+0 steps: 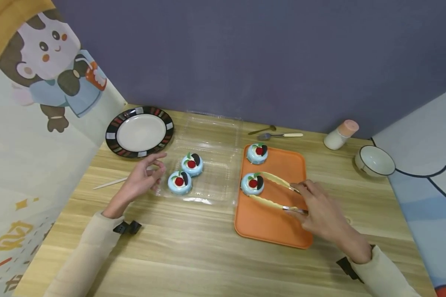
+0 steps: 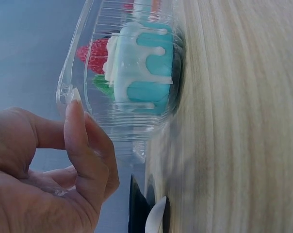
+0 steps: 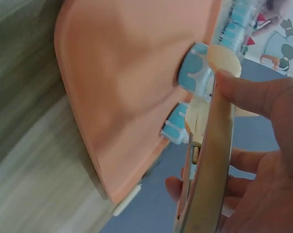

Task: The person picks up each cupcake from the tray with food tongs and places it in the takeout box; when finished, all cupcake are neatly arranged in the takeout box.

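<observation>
My right hand (image 1: 325, 214) grips a pair of tongs (image 3: 212, 160) with cream tips and metal handles. Spread apart, the tongs' tips stand on either side of a blue-iced cake (image 1: 252, 184) at the left edge of an orange tray (image 1: 275, 225). Behind it on the tray sits a matching cake (image 1: 257, 154). My left hand (image 1: 143, 177) is at the left side of a clear plastic container (image 1: 215, 181), thumb and finger pinching its rim in the left wrist view. Two more blue cakes (image 1: 180, 183), topped with a red berry, stand inside the container's left half.
The container's raised lid (image 1: 212, 130) lies open toward the wall. A dark-rimmed plate (image 1: 140, 132) is at back left, with a white stick (image 1: 109, 183) before it. A fork (image 1: 278, 135), small spoon (image 1: 262, 130), pink-capped bottle (image 1: 340, 135) and white bowl (image 1: 375, 161) line the back right.
</observation>
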{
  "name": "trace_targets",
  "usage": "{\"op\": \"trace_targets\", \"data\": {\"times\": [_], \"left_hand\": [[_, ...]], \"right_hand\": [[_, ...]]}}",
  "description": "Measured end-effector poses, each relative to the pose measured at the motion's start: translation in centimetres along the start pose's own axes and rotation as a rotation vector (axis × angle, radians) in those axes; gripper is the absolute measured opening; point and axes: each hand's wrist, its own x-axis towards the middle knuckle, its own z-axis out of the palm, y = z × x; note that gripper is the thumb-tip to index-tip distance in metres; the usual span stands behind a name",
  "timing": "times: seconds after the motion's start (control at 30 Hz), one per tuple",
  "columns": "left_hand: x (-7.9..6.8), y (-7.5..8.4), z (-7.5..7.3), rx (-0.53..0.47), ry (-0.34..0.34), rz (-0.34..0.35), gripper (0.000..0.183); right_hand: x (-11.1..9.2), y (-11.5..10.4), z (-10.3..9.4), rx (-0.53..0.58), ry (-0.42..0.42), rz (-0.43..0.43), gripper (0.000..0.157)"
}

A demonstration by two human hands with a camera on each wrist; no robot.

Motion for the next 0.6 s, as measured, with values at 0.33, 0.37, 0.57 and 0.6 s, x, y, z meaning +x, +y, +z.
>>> {"op": "trace_targets", "data": {"times": [0.33,0.37,0.57,0.6], "left_hand": [[-0.01,0.01,0.08,-0.009,0.0,0.005,0.054],[0.0,-0.02,0.05,-0.006,0.002,0.007,0.054],[0.02,-0.02,-0.1,0.002,0.003,0.012,0.054],[0.02,-0.02,-0.11,0.002,0.002,0.011,0.054]], "right_hand": [[0.25,0.0,1.04,0.011,0.008,0.012,0.064],[0.25,0.01,1.04,0.011,0.008,0.016,0.064],[0.31,0.1,0.59,0.019,0.054,0.029,0.064],[0.4,0.09,0.39,0.021,0.068,0.029,0.064]]}}
